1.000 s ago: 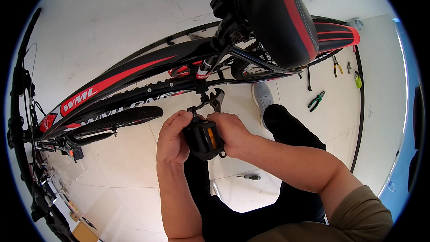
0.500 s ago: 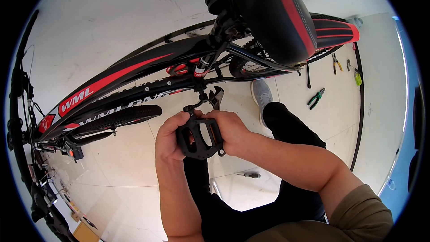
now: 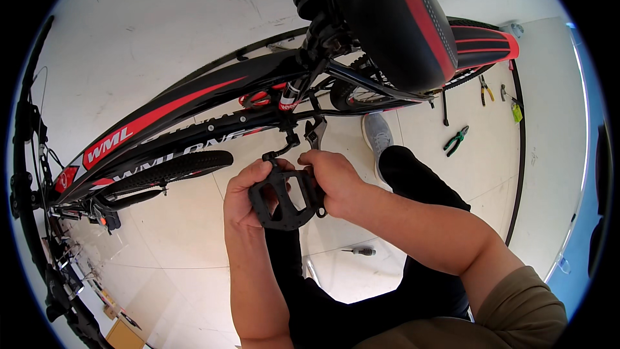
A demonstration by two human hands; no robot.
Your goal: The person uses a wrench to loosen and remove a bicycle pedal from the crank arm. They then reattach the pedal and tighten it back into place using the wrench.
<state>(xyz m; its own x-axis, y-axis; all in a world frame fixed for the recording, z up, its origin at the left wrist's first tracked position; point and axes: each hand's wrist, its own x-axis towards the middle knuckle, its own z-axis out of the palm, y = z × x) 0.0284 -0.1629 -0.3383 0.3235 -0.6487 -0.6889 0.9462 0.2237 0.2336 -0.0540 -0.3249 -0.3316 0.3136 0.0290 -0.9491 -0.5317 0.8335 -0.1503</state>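
Note:
A black and red bicycle frame (image 3: pixel 194 100) runs from the lower left to the upper right, its black saddle (image 3: pixel 394 22) close to the camera. Below the frame hangs a black crank arm (image 3: pixel 282 148). A black flat pedal (image 3: pixel 284 197) sits at the crank's end. My left hand (image 3: pixel 242 197) grips the pedal's left side. My right hand (image 3: pixel 336 181) holds its right side, fingers curled over the top edge. A grey wrench head (image 3: pixel 316 134) shows just above my right hand.
On the pale tiled floor lie green-handled pliers (image 3: pixel 456 139), yellow-handled pliers (image 3: pixel 484 89), a long black tool (image 3: pixel 444 106) and a small screwdriver (image 3: pixel 361 251). A grey shoe (image 3: pixel 378 134) rests under the frame. The handlebars (image 3: pixel 29 174) and cables fill the left edge.
The pedal has turned in my hands: its orange reflector side faced up a second ago, now the open black cage faces me. Both hands stayed on it.

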